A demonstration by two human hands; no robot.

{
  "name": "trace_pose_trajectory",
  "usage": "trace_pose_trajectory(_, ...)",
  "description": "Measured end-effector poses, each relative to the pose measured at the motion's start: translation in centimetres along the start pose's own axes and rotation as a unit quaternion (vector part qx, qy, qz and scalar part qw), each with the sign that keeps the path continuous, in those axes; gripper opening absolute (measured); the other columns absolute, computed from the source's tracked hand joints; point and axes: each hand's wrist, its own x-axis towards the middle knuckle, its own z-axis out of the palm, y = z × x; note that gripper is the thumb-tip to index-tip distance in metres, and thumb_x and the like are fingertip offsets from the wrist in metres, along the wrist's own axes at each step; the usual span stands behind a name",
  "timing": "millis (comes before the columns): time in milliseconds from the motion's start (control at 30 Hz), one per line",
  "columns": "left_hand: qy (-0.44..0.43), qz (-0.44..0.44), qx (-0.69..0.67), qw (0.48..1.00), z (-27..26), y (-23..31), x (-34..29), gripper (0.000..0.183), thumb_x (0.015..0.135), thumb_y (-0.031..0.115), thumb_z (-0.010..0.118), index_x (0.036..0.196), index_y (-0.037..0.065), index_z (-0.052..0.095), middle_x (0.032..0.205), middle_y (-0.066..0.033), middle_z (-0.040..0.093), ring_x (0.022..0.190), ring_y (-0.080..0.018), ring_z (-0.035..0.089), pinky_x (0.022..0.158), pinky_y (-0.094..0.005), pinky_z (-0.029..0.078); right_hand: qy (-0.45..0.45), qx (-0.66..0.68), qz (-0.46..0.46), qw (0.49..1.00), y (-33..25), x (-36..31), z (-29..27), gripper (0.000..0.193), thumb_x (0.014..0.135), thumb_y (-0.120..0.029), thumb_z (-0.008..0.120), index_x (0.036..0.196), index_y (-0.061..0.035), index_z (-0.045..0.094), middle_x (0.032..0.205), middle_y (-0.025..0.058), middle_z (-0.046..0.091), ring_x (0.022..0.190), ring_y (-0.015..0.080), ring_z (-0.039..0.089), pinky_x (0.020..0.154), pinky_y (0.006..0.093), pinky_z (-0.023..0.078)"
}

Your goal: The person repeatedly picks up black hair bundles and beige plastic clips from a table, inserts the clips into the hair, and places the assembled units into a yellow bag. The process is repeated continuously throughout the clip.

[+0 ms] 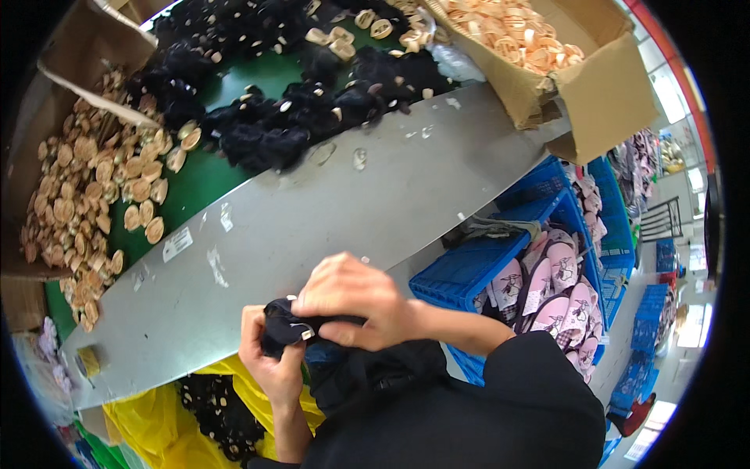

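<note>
Above the near edge of the metal table, my two hands meet on a small black cloth piece (280,327), which carries a small white tab. My left hand (268,366) is closed round it from below and from the left. From the right, my right hand (355,301) pinches its upper edge, slightly blurred. The exact kind of piece is hidden by my fingers. Farther off lies a long heap of similar black soft pieces (266,144) with white bits among them.
The grey metal table (297,207) slopes across. Beige oval shells (86,184) spill from a left carton. An open carton (609,98) at the far right holds peach pieces (508,35). Blue crates (461,273) with pink slippers (562,266) stand right; a yellow bag (156,414) lies below.
</note>
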Motion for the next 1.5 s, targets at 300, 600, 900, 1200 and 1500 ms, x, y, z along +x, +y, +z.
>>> trace_pose_trajectory(300,0.042,-0.004,-0.042,0.998,-0.2,-0.1,0.4,0.025,0.074,0.005,0.07,0.096,0.0,0.061,0.102,-0.004,0.059,0.093,-0.0135,0.056,0.088,-0.0247,0.045,0.219,-0.474,0.192,0.831,18.8,7.4,-27.7,0.022,0.095,-0.021,0.065,0.108,-0.0041,0.071,0.107,0.0137,0.071,0.093,0.0291,0.071,0.084,0.0413,0.055)
trace_pose_trajectory(600,0.099,-0.024,-0.045,0.994,0.2,0.3,1.1,0.022,0.079,0.007,0.072,0.097,0.002,0.06,0.098,-0.0017,0.058,0.089,-0.0112,0.055,0.084,-0.0236,0.045,0.129,-0.542,0.371,0.743,27.6,15.5,-32.2,0.043,0.078,-0.046,0.073,0.102,-0.0102,0.078,0.11,0.0178,0.075,0.109,0.0352,0.07,0.094,0.0453,0.054)
trace_pose_trajectory(900,0.099,-0.065,-0.048,0.992,0.6,-0.1,2.1,0.026,0.08,0.008,0.073,0.102,0.003,0.059,0.099,-0.0017,0.057,0.091,-0.0117,0.055,0.085,-0.024,0.046,0.201,-0.479,0.108,0.848,21.6,15.3,-25.9,0.026,0.083,-0.021,0.079,0.087,-0.0048,0.06,0.089,0.0107,0.066,0.088,0.0323,0.065,0.075,0.0444,0.05)
trace_pose_trajectory(1200,-0.001,-0.029,-0.032,0.999,3.3,1.3,3.9,0.025,0.075,0.004,0.067,0.099,-0.001,0.06,0.101,-0.0055,0.062,0.094,-0.0144,0.059,0.09,-0.0267,0.046,0.014,-0.124,0.068,0.99,4.5,6.2,-7.7,0.014,0.079,-0.001,0.064,0.092,-0.0035,0.061,0.091,0.012,0.064,0.066,0.029,0.064,0.06,0.0368,0.053)
trace_pose_trajectory(1500,0.065,0.028,-0.003,0.997,1.3,0.6,1.7,0.027,0.075,0.008,0.075,0.095,0.001,0.058,0.1,-0.0059,0.059,0.093,-0.0167,0.057,0.087,-0.0284,0.046,-0.068,-0.027,0.047,0.996,-0.1,2.3,0.2,0.048,0.092,-0.016,0.057,0.137,-0.0024,0.048,0.129,0.024,0.053,0.077,0.0262,0.065,0.068,0.0376,0.055)
